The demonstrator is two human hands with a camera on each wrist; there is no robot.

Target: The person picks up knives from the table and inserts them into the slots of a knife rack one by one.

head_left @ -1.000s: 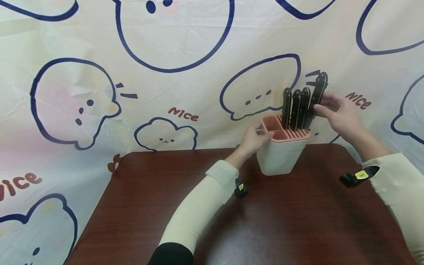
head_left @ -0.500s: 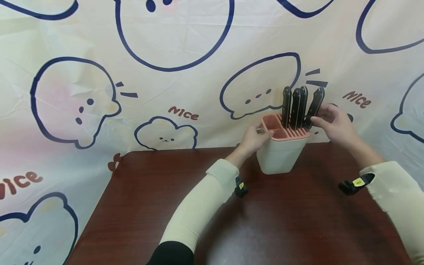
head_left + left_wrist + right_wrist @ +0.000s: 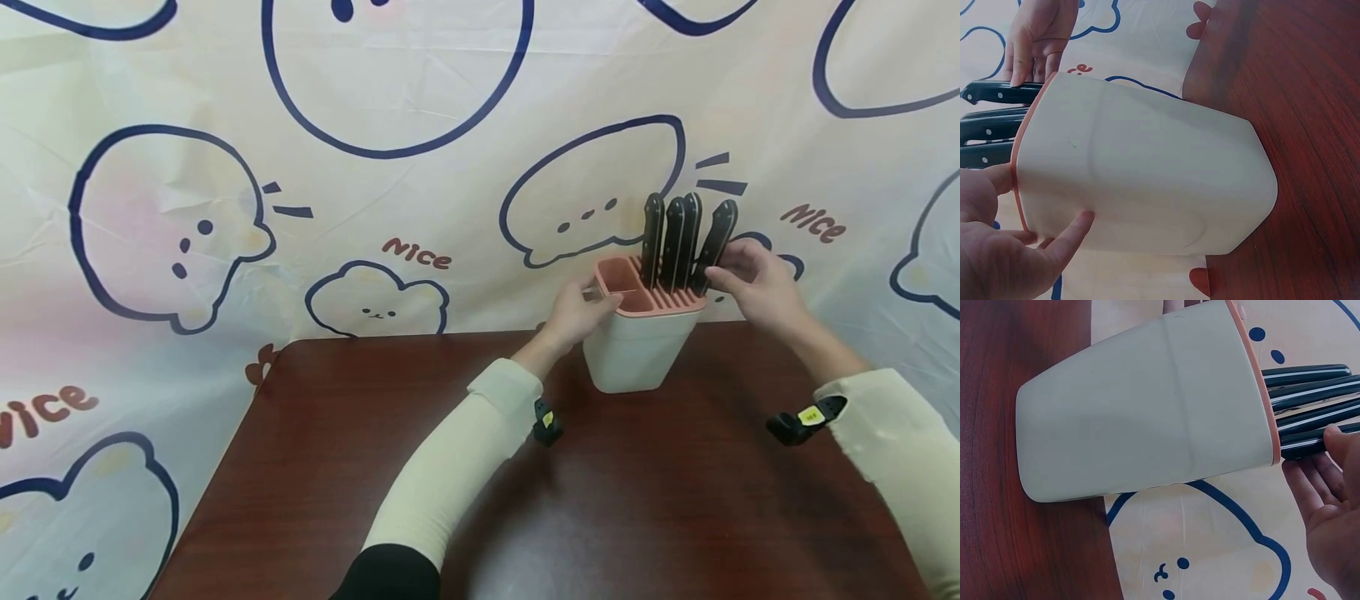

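A pale knife holder point(image 3: 633, 354) with a pink slotted top stands upright near the table's back edge. My left hand point(image 3: 573, 317) grips its left side, thumb over the pink rim and a finger against the wall in the left wrist view. Three black-handled knives point(image 3: 652, 237) stand in the slots. To their right a further knife point(image 3: 717, 237) leans outward in the end slot, its blade hidden inside the holder. My right hand point(image 3: 765, 287) pinches the lower part of that handle between thumb and fingers; the right wrist view shows the thumb point(image 3: 1337, 440) on it, just beside the rim.
The dark red-brown wooden table point(image 3: 420, 442) spreads out in front of the holder. Right behind it hangs a pale cloth point(image 3: 420, 200) with blue cartoon outlines. Open square compartments point(image 3: 618, 275) take up the left part of the holder's top.
My right hand has moved down with the rightmost knife, whose handle now sits lower, close to the pink top. My left hand has stayed on the holder.
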